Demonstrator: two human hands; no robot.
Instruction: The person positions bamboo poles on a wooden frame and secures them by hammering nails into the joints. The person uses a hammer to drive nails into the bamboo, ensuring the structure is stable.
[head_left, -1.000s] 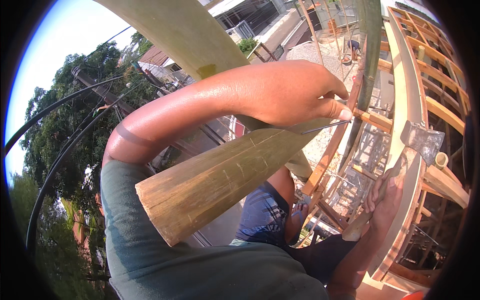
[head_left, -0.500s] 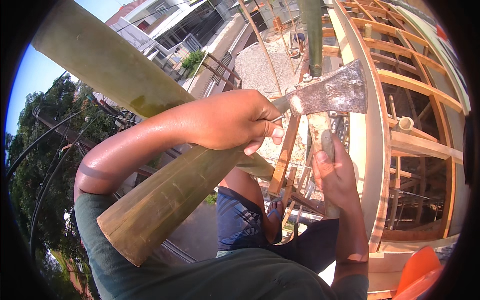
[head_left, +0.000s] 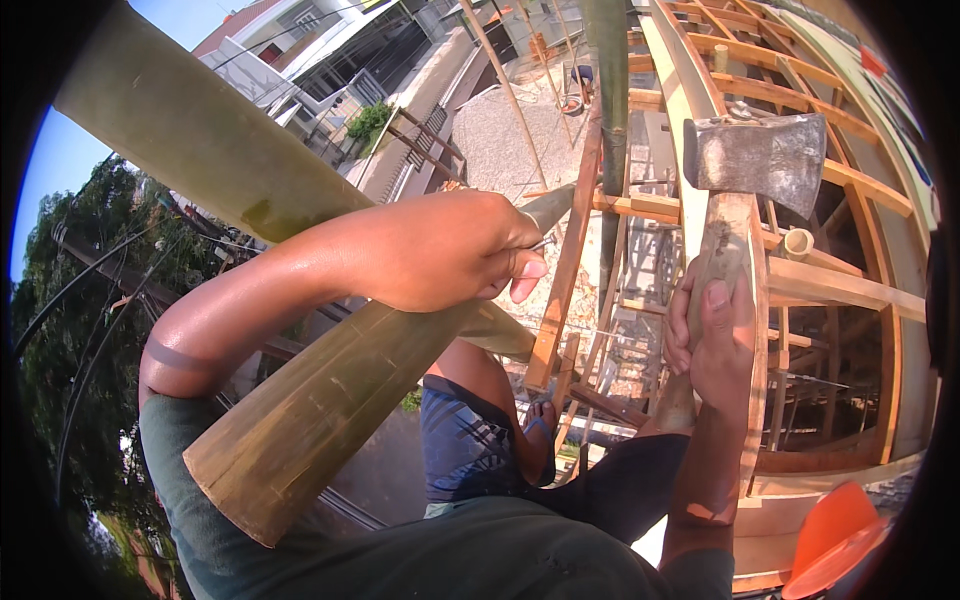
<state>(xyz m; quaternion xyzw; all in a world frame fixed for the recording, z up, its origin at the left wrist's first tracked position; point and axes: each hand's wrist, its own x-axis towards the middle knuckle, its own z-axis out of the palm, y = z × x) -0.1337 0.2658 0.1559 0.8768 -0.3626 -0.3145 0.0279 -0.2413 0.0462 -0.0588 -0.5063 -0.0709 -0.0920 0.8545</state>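
My left forearm lies over a thick bamboo pole (head_left: 310, 420) whose cut end points toward me. Past its far side, my left hand (head_left: 465, 250) is closed, thumb and fingers pinching what looks like a thin metal nail (head_left: 545, 243) beside the pole's narrower far part. My right hand (head_left: 712, 340) grips the wooden handle of a hatchet (head_left: 755, 155), held upright with its worn steel head above the fist, apart from the bamboo. Another thick bamboo pole (head_left: 220, 130) slants behind my left arm and crosses the first one.
A reddish timber (head_left: 567, 270) slants just beyond my left hand, with an upright green bamboo pole (head_left: 613, 90) behind it. Wooden roof framing (head_left: 840, 280) fills the right side. An orange hard hat (head_left: 835, 540) shows at lower right. Ground lies far below my sandalled foot (head_left: 538, 430).
My right hand has swung the hatchet to the right and slightly down, away from my left hand. The left hand stays at its place by the bamboo.
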